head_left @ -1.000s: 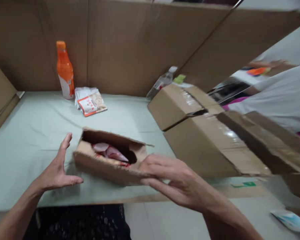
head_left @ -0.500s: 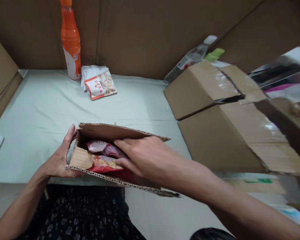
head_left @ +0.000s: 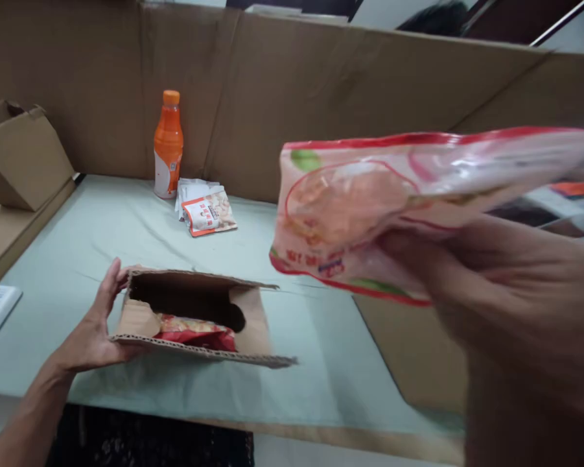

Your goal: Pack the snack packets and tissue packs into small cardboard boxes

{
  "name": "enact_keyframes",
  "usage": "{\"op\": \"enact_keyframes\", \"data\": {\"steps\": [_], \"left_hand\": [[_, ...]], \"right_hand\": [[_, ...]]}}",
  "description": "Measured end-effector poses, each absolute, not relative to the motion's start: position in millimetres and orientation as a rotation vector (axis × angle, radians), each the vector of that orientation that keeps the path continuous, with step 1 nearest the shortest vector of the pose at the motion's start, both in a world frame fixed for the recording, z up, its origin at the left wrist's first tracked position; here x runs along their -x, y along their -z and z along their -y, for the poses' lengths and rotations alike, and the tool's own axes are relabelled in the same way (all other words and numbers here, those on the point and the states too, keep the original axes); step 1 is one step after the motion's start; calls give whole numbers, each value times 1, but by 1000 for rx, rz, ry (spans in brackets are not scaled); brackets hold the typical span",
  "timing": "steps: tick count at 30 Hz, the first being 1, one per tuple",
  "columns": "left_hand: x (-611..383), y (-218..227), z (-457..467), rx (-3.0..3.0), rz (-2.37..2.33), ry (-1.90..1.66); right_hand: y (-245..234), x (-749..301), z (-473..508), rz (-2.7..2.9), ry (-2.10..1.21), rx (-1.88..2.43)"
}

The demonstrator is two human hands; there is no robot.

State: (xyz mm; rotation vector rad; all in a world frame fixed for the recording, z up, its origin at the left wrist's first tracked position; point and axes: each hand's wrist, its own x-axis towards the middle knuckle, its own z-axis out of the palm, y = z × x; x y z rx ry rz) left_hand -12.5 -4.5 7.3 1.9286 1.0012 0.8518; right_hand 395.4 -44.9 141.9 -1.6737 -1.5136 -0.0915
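Observation:
A small open cardboard box (head_left: pixel 243 324) lies near the front edge of a table covered in pale green cloth (head_left: pixel 126 240). Red and yellow snack packets (head_left: pixel 194 331) show inside it. My left hand (head_left: pixel 94 327) grips the box's left end, fingers wrapped round the side. My right hand (head_left: pixel 510 305) is raised close to the camera at the right and holds a pink and red snack packet (head_left: pixel 369 207) up in the air, blurred by nearness.
An orange drink bottle (head_left: pixel 168 146) stands at the back by the cardboard wall, with a few snack packets (head_left: pixel 207 211) lying beside it. A folded carton (head_left: pixel 14 155) sits at the far left. Another brown box (head_left: pixel 413 357) lies under my right hand.
My right hand was inside the small box; it has come out and risen to the right with a pink snack packet. My left hand stays on the box's left end.

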Motion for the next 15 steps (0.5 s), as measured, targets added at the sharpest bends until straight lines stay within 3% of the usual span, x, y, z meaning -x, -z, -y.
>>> {"op": "enact_keyframes", "data": {"steps": [6, 8, 12, 15], "left_hand": [[40, 2, 11, -1910, -1138, -843], [39, 3, 14, -1911, -1120, -831], [37, 6, 13, -1903, -1105, -825], [39, 9, 12, -1890, -1123, -803]], "right_hand": [[-82, -394, -76, 1992, -317, 1743], [-69, -381, -98, 1952, -321, 1791], [-97, -353, -81, 1782, -190, 1663], [-135, -322, -40, 2050, -394, 1273]]}}
